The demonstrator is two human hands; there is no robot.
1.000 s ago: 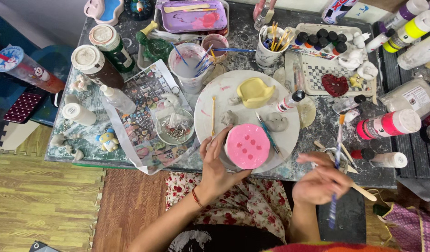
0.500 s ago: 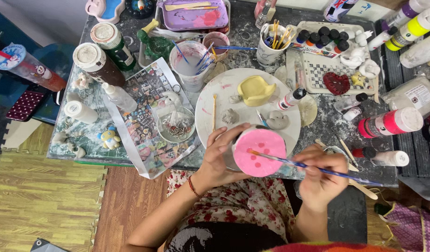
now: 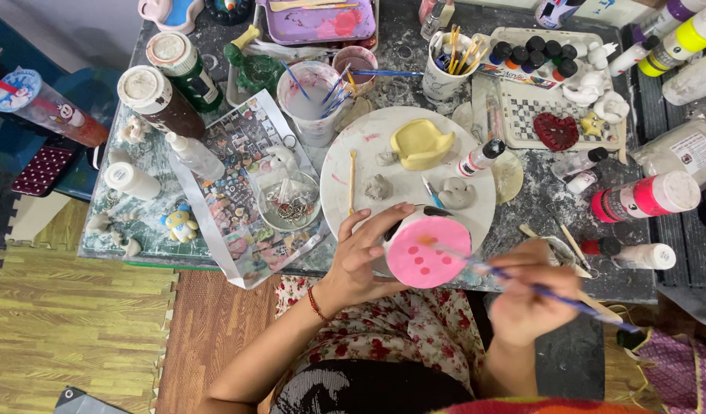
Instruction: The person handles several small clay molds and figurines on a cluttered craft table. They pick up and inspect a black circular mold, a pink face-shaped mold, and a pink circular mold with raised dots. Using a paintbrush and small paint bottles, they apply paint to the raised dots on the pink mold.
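Note:
My left hand [image 3: 362,251] grips the side of a round pink-topped piece [image 3: 426,251] dotted with darker pink spots, holding it at the near edge of a white round plate [image 3: 368,149]. My right hand [image 3: 531,293] pinches a thin blue-handled paintbrush [image 3: 506,276] whose tip rests on the pink top near its upper left. On the plate lie a yellow clay piece [image 3: 420,142], small grey clay figures [image 3: 377,186] and a wooden stick [image 3: 352,181].
The grey table holds paint bottles [image 3: 643,196] at right, a cup of brushes [image 3: 445,67], a water cup [image 3: 316,93], a checkered tray [image 3: 537,123] with a red heart, brown jars [image 3: 160,100] and a printed sheet [image 3: 238,184]. Wood floor and foam mats lie below left.
My right hand rose from below the table edge toward the pink piece and set the brush tip on its top. My left hand tilted the piece nearer to me.

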